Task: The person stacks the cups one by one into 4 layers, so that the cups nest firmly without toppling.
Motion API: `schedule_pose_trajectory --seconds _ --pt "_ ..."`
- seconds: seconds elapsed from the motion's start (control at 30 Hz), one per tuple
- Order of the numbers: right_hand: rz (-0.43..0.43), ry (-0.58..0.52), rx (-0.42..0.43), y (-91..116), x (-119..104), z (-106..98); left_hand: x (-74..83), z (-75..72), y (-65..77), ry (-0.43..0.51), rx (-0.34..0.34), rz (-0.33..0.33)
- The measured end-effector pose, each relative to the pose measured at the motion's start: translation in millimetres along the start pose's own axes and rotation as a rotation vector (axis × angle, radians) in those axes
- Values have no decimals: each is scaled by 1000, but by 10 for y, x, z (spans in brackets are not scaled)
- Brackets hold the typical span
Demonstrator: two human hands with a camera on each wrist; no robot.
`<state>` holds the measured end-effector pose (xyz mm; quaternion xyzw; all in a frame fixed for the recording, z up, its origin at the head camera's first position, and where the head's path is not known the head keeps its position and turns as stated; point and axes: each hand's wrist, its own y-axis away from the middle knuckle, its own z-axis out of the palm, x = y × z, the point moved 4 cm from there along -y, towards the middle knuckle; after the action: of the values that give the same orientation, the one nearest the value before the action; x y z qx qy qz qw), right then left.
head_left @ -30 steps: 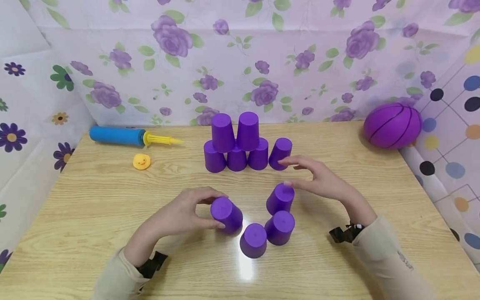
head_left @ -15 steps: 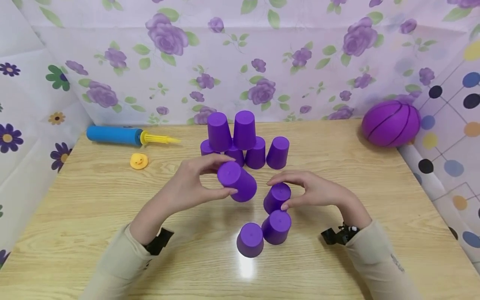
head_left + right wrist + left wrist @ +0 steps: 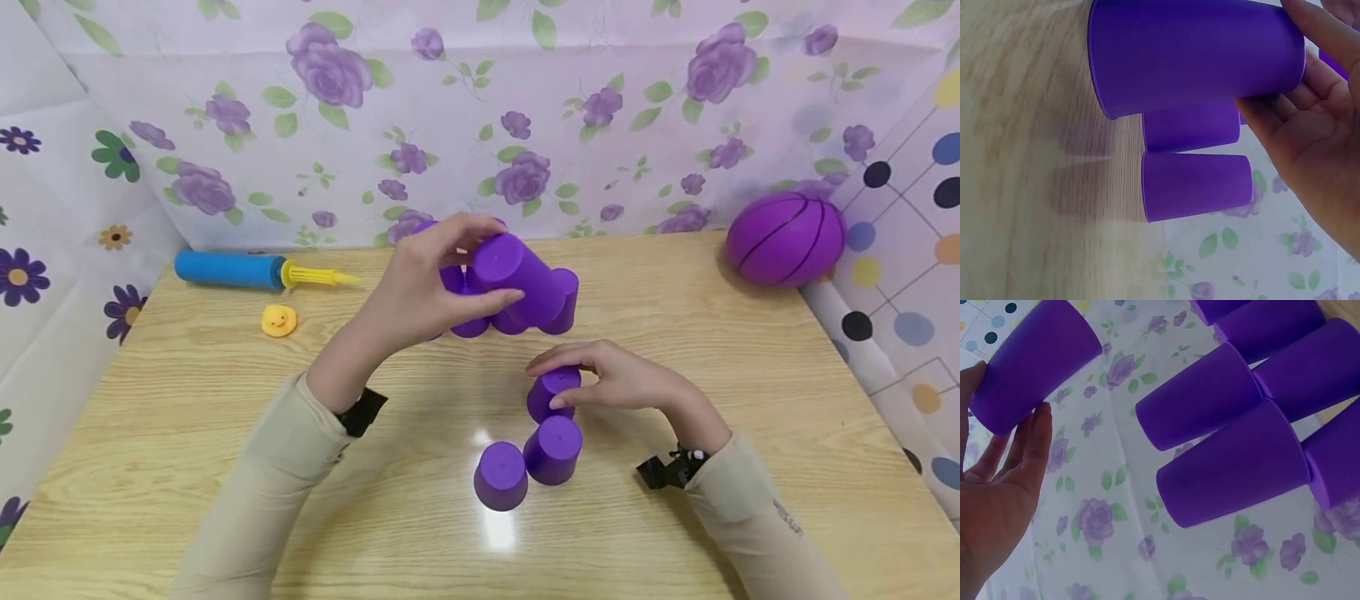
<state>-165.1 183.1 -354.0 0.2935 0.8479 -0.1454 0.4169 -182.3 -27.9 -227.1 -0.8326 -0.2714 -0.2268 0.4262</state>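
Observation:
My left hand (image 3: 431, 287) pinches an upside-down purple cup (image 3: 525, 279) between thumb and fingers, raised and tilted in front of the stack. In the left wrist view that held cup (image 3: 1035, 365) is apart from the stacked purple cups (image 3: 1235, 462), which stand rim-down with two on an upper tier; in the head view they are mostly hidden. My right hand (image 3: 626, 377) grips another purple cup (image 3: 542, 402) near its base, thumb on one side and fingers on the other. Two more inverted cups, a nearer one (image 3: 553, 450) and a front one (image 3: 501, 477), stand close by.
A blue and yellow hand pump (image 3: 232, 270) lies at the back left, with a small yellow rubber duck (image 3: 279, 321) before it. At the back right sits a purple ball (image 3: 786, 240). A flowered sheet (image 3: 330, 150) hangs behind the wooden table (image 3: 187, 433).
My left hand has lifted its cup from the front group, up and towards the stack at the back. My right hand has moved from the back cup to the nearer one and taken hold of it.

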Motion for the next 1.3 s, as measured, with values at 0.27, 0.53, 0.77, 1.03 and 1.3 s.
schedule_pose_trajectory --seconds 0.27,0.53,0.77,1.03,1.3 --pt "44 -7 6 40 37 -14 -13 90 -333 -31 -4 43" --pt "47 -51 -3 76 60 -7 -151 138 -640 -51 -79 37" --pt "19 -57 -6 65 66 -5 -364 228 -748 -132 -180 19" --pt "0 -87 -7 59 81 -5 -497 340 -784 -226 -312 -38" --pt "4 -58 -11 45 93 -17 -602 410 -825 -292 -390 -106"
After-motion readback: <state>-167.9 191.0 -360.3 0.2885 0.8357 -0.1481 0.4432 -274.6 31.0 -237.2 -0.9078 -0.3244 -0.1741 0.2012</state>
